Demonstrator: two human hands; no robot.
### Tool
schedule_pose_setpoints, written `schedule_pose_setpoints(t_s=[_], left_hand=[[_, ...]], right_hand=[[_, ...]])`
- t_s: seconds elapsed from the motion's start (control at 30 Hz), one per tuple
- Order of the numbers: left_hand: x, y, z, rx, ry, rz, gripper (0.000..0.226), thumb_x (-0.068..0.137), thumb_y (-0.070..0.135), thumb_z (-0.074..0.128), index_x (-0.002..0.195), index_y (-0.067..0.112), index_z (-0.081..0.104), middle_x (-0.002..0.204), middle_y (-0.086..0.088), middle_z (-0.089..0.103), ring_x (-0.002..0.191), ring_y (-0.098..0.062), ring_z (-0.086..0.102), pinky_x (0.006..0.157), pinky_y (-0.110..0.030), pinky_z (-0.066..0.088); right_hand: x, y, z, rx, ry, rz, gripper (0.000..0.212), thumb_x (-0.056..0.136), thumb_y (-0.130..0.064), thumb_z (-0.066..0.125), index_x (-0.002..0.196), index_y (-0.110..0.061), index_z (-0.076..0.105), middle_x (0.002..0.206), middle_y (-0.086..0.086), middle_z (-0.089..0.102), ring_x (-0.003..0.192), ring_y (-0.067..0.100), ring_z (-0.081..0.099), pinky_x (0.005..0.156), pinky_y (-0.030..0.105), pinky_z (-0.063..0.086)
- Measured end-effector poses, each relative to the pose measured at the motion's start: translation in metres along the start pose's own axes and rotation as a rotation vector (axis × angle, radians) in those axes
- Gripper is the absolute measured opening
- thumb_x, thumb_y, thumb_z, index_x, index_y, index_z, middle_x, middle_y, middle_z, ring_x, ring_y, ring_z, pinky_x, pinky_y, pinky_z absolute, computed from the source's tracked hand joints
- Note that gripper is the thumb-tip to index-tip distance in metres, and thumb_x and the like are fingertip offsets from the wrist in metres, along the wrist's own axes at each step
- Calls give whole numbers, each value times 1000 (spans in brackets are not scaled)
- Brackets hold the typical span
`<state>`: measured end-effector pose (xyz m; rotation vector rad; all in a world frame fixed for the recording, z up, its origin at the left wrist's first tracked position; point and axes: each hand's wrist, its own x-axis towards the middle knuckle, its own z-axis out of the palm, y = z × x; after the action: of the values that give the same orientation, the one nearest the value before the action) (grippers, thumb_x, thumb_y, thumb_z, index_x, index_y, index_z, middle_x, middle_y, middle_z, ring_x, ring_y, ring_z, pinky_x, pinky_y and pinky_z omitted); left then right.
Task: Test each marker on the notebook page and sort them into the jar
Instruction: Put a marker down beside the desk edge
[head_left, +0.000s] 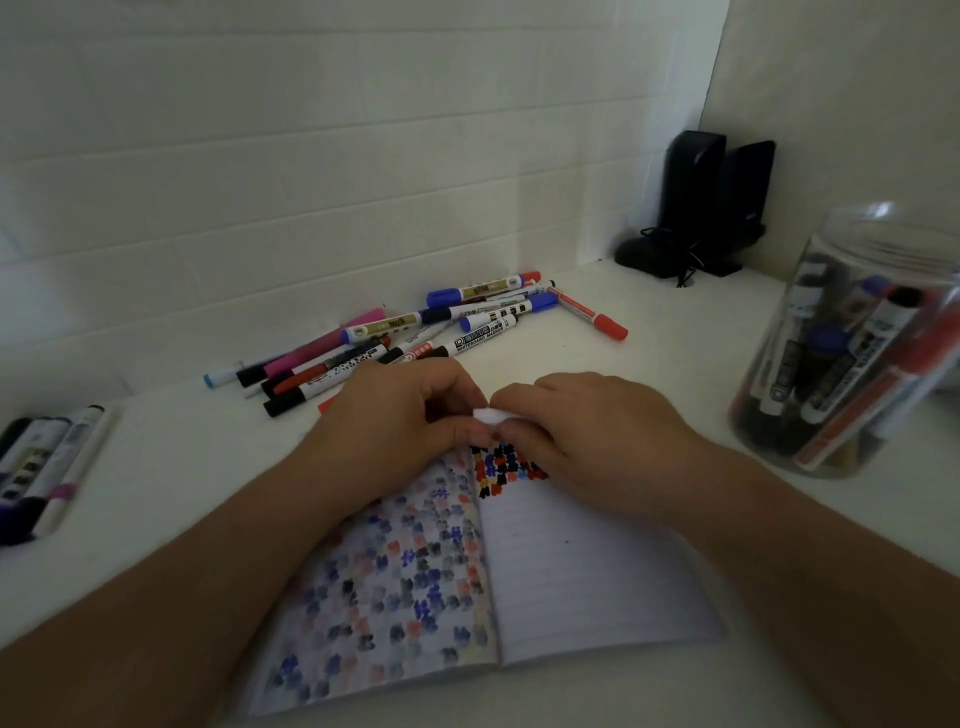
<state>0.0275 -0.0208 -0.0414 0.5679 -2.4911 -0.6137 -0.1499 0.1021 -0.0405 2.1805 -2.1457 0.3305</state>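
An open lined notebook (597, 571) lies on the white desk, its left page full of faded colour marks and the top of its right page covered with red, black and blue marks. Above its top edge my left hand (395, 421) and my right hand (582, 431) meet, both gripping a white marker (491, 414), of which only a short piece shows between the fingers. A red tip (327, 404) pokes out left of my left hand. A clear plastic jar (852, 353) at the right holds several markers.
A pile of several loose markers (415, 332) lies behind my hands by the wall. Another group of markers (41, 467) lies at the left edge. Two black speakers (711, 197) with cables stand in the back right corner.
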Motion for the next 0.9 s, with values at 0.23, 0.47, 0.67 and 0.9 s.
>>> schedule_pose_setpoints(t_s=[0.23, 0.47, 0.67, 0.9], left_hand=[[-1, -4, -1, -13, 1, 65, 35, 73, 64, 65, 86, 33, 73, 78, 24, 70, 82, 3, 67, 73, -8, 50], [-2, -6, -2, 25, -83, 36, 18, 87, 54, 66, 97, 42, 59, 87, 26, 63, 84, 3, 61, 66, -13, 50], [-3, -8, -2, 31, -255, 93, 26, 102, 27, 54, 107, 46, 70, 107, 27, 60, 102, 2, 58, 85, -19, 47], [-1, -10, 1, 73, -304, 130, 18, 88, 42, 70, 104, 48, 75, 107, 25, 59, 101, 4, 56, 84, -19, 47]], right_hand=[[-2, 4, 0, -86, 38, -52, 52, 95, -70, 15, 133, -51, 46, 83, -10, 64, 68, 10, 53, 56, 26, 37], [-12, 3, -26, 82, -87, 167, 39, 93, -71, 36, 107, -35, 34, 77, -4, 59, 65, 10, 56, 56, 29, 47], [-20, 14, -54, 1288, 392, 465, 34, 94, 0, 42, 94, -20, 69, 90, 5, 73, 82, 20, 67, 68, 30, 58], [-19, 13, -26, 1711, 134, 265, 7, 89, -16, 65, 93, -17, 71, 74, 8, 62, 58, 15, 55, 50, 23, 44]])
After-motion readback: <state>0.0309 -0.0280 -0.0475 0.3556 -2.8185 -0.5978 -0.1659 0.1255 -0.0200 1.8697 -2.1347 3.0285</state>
